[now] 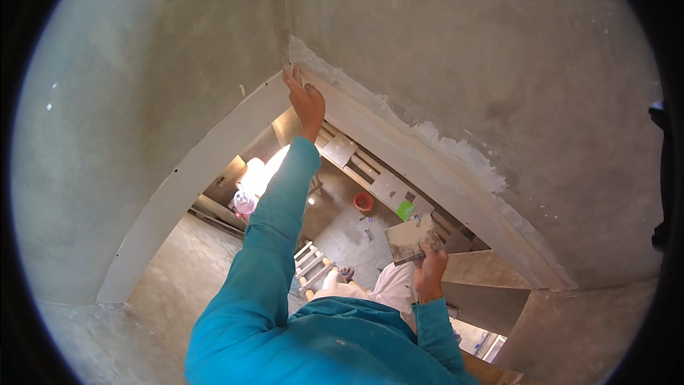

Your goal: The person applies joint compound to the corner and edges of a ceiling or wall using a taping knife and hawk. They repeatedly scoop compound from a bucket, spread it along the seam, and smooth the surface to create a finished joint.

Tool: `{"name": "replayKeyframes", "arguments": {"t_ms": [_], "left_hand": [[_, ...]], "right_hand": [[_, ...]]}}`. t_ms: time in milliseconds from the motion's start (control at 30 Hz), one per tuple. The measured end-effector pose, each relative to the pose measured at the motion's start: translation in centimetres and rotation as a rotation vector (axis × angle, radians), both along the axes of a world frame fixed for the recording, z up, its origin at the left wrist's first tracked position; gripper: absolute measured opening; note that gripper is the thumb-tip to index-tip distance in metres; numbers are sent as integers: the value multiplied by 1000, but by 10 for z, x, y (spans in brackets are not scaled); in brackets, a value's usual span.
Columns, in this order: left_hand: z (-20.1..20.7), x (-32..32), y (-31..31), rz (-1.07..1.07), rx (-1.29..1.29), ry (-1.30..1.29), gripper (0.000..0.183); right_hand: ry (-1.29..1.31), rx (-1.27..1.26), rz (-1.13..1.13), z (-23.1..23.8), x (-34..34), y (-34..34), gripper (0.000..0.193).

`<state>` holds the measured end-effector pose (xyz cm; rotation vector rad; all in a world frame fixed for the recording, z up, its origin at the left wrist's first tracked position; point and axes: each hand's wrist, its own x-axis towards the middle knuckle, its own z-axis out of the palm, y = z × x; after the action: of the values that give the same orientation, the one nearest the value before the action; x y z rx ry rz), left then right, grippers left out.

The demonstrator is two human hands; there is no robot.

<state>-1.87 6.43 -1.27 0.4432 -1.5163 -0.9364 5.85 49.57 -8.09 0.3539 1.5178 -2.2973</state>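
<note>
My left hand [308, 105] is raised to the corner where two pale trim strips meet. Its fingers are stretched out against the joint, and I see nothing held in them. One strip, the left trim board [192, 160], curves down to the left with small dark fastener spots. Along the other side, the right trim board [427, 160] has rough white filler [456, 150] smeared along its wall-side edge. Lower and nearer my body, my right hand [430, 274] is closed on a flat rectangular plastering trowel [410, 239] smeared with plaster; its handle is hidden.
Grey plastered surfaces [463, 43] surround the trim. Far below lie the floor [342, 221], a red bucket [363, 202] and a ladder [311, 268] beside my legs. Wooden poles [363, 165] and a bright green piece [405, 210] run under the right trim.
</note>
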Motion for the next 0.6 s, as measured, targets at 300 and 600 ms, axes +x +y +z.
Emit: {"name": "replayKeyframes", "arguments": {"t_ms": [300,600], "left_hand": [[49,36,-29,-216,454,-201,60],[104,95,-57,-236,-274,-662,47]], "right_hand": [[-284,-596,307,43,-21,-63,30],[-417,-592,562,48,-59,-207,15]]}}
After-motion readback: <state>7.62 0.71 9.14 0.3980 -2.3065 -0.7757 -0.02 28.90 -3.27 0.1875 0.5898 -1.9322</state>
